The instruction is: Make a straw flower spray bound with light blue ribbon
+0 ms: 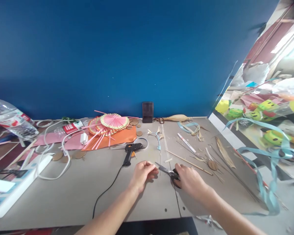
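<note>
Scissors (168, 171) lie low over the table (75, 182), blades pointing left toward the left hand (142, 173), which pinches a thin strip (160, 164); the right hand (188, 179) grips the handles.

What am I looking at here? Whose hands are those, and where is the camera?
There is no machine here, just a person working with bare hands. The camera sits on the person's head and looks down, so you see the arms reaching out from below. The right hand holds black-handled scissors, blades open, pointing at the left hand. The left hand pinches something thin and pale; it is too small to tell what. They work on a grey table in front of a blue wall. On the table lie a black glue gun with its cord, pink paper fans on orange paper, thin sticks, and blue ribbon.
</note>
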{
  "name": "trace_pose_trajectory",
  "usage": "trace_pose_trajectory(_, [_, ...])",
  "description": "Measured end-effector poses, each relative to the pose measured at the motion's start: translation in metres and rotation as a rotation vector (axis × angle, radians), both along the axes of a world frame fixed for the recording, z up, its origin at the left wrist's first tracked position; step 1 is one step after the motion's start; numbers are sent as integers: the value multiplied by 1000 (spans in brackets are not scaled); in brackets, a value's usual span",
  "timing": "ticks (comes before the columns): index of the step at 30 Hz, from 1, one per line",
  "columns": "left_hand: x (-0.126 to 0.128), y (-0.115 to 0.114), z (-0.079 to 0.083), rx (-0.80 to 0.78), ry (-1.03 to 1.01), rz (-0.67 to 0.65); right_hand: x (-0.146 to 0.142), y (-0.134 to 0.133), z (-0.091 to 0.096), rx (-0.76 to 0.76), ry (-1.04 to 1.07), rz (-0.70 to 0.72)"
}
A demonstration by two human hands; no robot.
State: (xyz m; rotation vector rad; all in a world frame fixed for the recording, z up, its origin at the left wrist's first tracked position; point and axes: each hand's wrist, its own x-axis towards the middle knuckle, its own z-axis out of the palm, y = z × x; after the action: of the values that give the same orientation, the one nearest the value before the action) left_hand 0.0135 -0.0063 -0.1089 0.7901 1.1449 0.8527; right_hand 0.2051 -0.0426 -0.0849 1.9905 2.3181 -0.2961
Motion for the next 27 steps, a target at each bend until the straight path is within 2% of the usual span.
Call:
trace_pose_trajectory(3, [4,-6,-8,97,34,3,-9,12,18,-39,-151,145])
trace_pose_trajectory(5, [6,-8,-12,113,37,4,-13,26,30,-129,-205,245])
trace_pose_trajectory(9, [7,-10,-16,153,8,21,-17,67,42,-374,-131,410])
trace_pose_trajectory(12, [7,-11,-15,172,8,43,-26,91,34,-510,-159,429])
trace_pose_trajectory(16, [10,-12,-14,156,38,62,-37,96,19,-345,-27,407])
trace_pose_trajectory(19, [12,-12,-16,163,62,58,-34,98,21,-456,119,370])
trace_pose_trajectory(21, [13,-12,-19,170,63,53,-27,109,29,-518,159,319])
trace_pose_trajectory(23, [14,-12,-23,170,68,58,-21,130,38,-389,166,266])
trace_pose_trajectory(27, [16,-11,-31,166,76,86,-26,180,46,0,126,87])
